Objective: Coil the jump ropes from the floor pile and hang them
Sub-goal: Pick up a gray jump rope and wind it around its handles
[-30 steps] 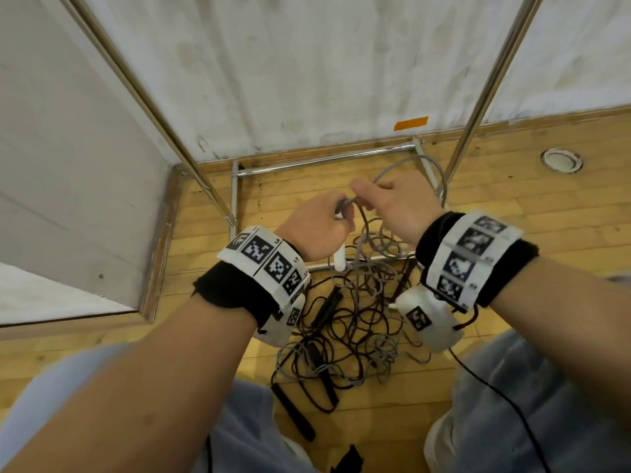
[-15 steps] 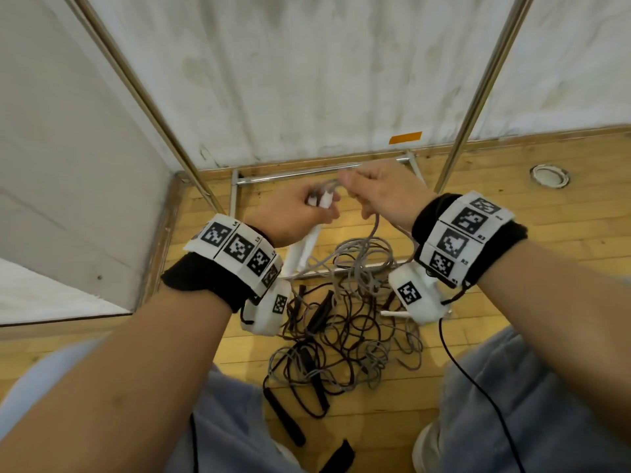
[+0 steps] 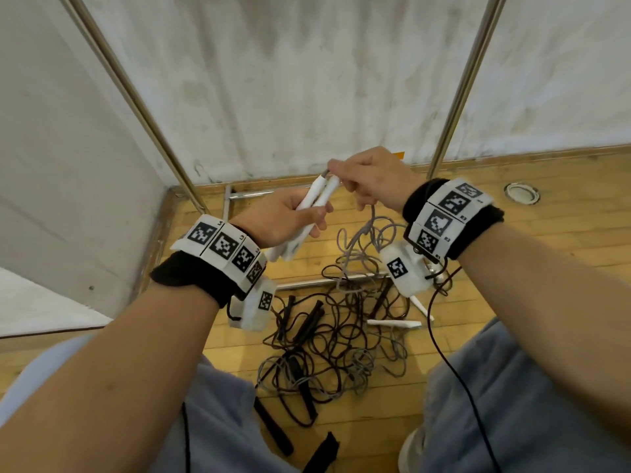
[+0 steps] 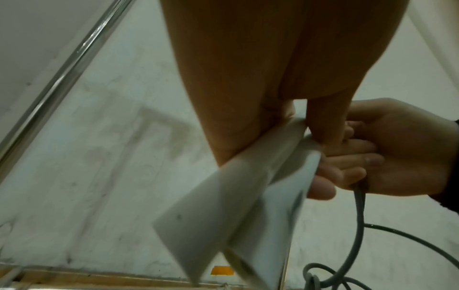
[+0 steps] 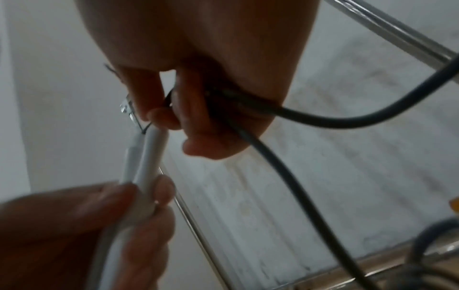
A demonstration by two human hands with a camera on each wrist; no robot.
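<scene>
My left hand [image 3: 309,216] grips two white jump-rope handles [image 3: 319,198] side by side, tips pointing up and away; in the left wrist view the handles [image 4: 248,186] fill the centre. My right hand [image 3: 345,177] pinches the grey cord [image 3: 374,220] just where it leaves the handle tips, and the cord [image 5: 273,157] runs through its curled fingers and hangs toward the floor. A tangled pile of grey and black ropes [image 3: 327,339] lies on the wooden floor between my knees.
Two slanted metal rack poles [image 3: 146,107] [image 3: 467,80] rise against the white wall, and the rack's base bars [image 3: 324,283] lie on the floor by the pile. Loose white handles [image 3: 392,323] and black handles [image 3: 307,324] sit in the tangle. A round floor fitting [image 3: 521,192] is at the right.
Both hands have risen away from the pile. The left hand now holds both white handles together, and the grey cord has been drawn up out of the tangle.
</scene>
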